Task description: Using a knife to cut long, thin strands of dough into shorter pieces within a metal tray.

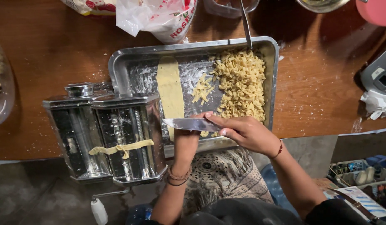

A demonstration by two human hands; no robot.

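My right hand [247, 133] is shut on a knife [189, 123], forefinger along the spine, blade pointing left over the near end of a metal tray [118, 62]. The blade lies across the near end of a long flat dough strip [169, 87] in the tray. My left hand [185, 143] reaches up under the blade at the tray's near rim, beside the strip's end; its fingers are hidden by the knife. A few cut strips [202, 89] lie mid-tray, and a big pile of cut pasta [241, 83] fills the right side.
A steel pasta machine [118, 133] is clamped at the table edge left of the tray, a dough ribbon [122, 148] draped on it, its crank [99, 210] below. Behind the tray sit a flour bag [159, 16] and a utensil handle [245, 23]. A kitchen scale [380, 77] and crumpled tissue [376, 104] lie right.
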